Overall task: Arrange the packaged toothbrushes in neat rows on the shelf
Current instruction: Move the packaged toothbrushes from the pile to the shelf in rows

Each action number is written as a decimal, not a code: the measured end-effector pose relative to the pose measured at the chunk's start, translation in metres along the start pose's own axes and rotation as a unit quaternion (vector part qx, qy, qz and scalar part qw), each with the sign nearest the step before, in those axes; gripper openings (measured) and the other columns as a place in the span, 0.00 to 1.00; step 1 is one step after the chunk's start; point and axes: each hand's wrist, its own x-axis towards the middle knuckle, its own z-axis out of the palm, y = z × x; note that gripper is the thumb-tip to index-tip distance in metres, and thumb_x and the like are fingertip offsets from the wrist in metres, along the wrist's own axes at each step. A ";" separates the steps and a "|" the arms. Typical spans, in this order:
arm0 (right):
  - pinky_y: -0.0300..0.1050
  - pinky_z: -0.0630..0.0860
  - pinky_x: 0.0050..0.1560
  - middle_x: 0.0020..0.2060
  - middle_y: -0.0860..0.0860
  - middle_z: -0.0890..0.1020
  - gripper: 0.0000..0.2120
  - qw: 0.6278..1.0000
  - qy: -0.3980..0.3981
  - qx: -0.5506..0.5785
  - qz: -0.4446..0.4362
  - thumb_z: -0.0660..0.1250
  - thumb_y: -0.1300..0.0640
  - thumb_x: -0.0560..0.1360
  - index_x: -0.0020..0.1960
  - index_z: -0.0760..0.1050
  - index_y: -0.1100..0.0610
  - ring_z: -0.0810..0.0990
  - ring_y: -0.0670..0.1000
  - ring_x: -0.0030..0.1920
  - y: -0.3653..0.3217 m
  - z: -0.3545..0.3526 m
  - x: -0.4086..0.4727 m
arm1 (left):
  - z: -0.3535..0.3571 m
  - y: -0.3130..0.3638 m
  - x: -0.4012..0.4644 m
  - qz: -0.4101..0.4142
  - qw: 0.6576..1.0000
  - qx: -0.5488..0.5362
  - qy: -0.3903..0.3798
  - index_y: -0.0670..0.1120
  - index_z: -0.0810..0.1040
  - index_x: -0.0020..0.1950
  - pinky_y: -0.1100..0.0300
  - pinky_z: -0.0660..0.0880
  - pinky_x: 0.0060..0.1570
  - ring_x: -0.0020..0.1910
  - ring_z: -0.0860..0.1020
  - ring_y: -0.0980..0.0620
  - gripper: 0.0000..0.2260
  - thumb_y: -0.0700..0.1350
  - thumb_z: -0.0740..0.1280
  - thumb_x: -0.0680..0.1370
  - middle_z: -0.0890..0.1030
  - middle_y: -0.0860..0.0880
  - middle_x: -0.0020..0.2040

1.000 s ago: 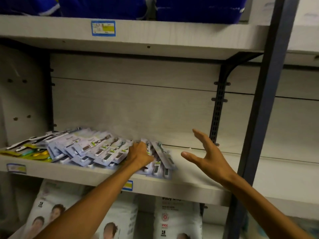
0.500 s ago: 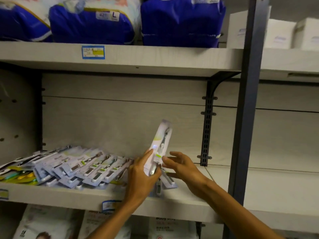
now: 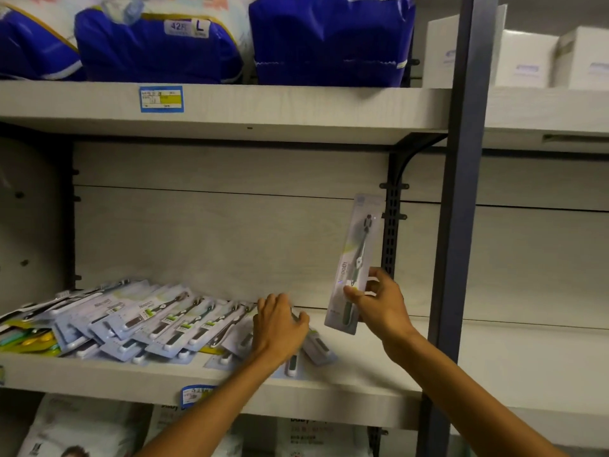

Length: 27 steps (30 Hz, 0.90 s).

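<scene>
Pale-blue card: the packaged toothbrush stands upright in the right hand, its grip pinching the lower half, just right of the fanned toothbrush row. Left hand presses flat on the row's right end. Best lay it parallel, overlapping evenly. The shelf holds them all.

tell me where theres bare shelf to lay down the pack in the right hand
Bare board runs from the left hand to the upright post, below the held toothbrush pack in the right hand. Left of that, overlapping toothbrush packs crowd the shelf.
</scene>
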 end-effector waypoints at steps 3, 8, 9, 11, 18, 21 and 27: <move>0.54 0.80 0.50 0.51 0.49 0.76 0.15 1.000 0.006 -0.006 -0.006 0.68 0.59 0.76 0.59 0.67 0.51 0.78 0.52 0.50 0.001 -0.007 0.000 | 0.015 0.006 0.009 -0.030 0.989 0.104 -0.099 0.46 0.72 0.61 0.49 0.66 0.62 0.65 0.65 0.44 0.23 0.60 0.61 0.75 0.71 0.46 0.64; 0.55 0.79 0.51 0.55 0.50 0.76 0.17 1.000 0.003 -0.012 -0.007 0.68 0.59 0.76 0.62 0.67 0.53 0.78 0.53 0.53 0.007 -0.016 -0.002 | 0.038 0.018 0.016 -0.054 0.952 0.254 -0.162 0.43 0.69 0.68 0.44 0.57 0.67 0.69 0.60 0.41 0.35 0.68 0.57 0.73 0.65 0.42 0.70; 0.55 0.79 0.51 0.55 0.50 0.76 0.17 1.000 0.002 -0.012 -0.007 0.67 0.58 0.76 0.63 0.67 0.54 0.78 0.53 0.53 0.007 -0.018 -0.003 | 0.042 0.021 0.016 -0.057 0.944 0.279 -0.169 0.43 0.70 0.68 0.44 0.56 0.68 0.70 0.59 0.41 0.35 0.69 0.56 0.73 0.64 0.41 0.71; 0.55 0.79 0.52 0.55 0.49 0.76 0.17 1.000 -0.001 -0.013 -0.005 0.67 0.58 0.76 0.62 0.67 0.53 0.77 0.52 0.53 0.008 -0.021 -0.004 | 0.048 0.026 0.013 -0.058 0.926 0.330 -0.176 0.43 0.70 0.68 0.42 0.52 0.70 0.71 0.57 0.40 0.36 0.69 0.55 0.73 0.63 0.39 0.72; 0.55 0.78 0.53 0.54 0.48 0.75 0.16 1.000 -0.007 -0.019 -0.006 0.67 0.57 0.77 0.62 0.66 0.53 0.76 0.50 0.53 0.012 -0.032 -0.007 | 0.055 0.038 0.013 -0.074 0.923 0.330 -0.183 0.42 0.68 0.69 0.44 0.58 0.66 0.70 0.60 0.39 0.28 0.61 0.56 0.77 0.64 0.39 0.71; 0.54 0.78 0.53 0.54 0.47 0.74 0.16 1.000 -0.012 -0.018 -0.007 0.67 0.57 0.77 0.62 0.66 0.53 0.76 0.49 0.52 0.012 -0.033 -0.008 | 0.050 0.039 0.015 -0.100 0.944 0.257 -0.178 0.40 0.64 0.71 0.44 0.59 0.67 0.71 0.60 0.37 0.29 0.59 0.58 0.77 0.64 0.38 0.72; 0.54 0.79 0.51 0.55 0.49 0.76 0.17 1.000 -0.026 -0.008 -0.007 0.67 0.58 0.76 0.62 0.67 0.53 0.78 0.50 0.50 0.009 -0.030 -0.007 | 0.023 0.036 0.023 -0.160 0.979 0.011 -0.125 0.40 0.68 0.65 0.55 0.72 0.50 0.58 0.76 0.41 0.22 0.53 0.61 0.78 0.76 0.41 0.61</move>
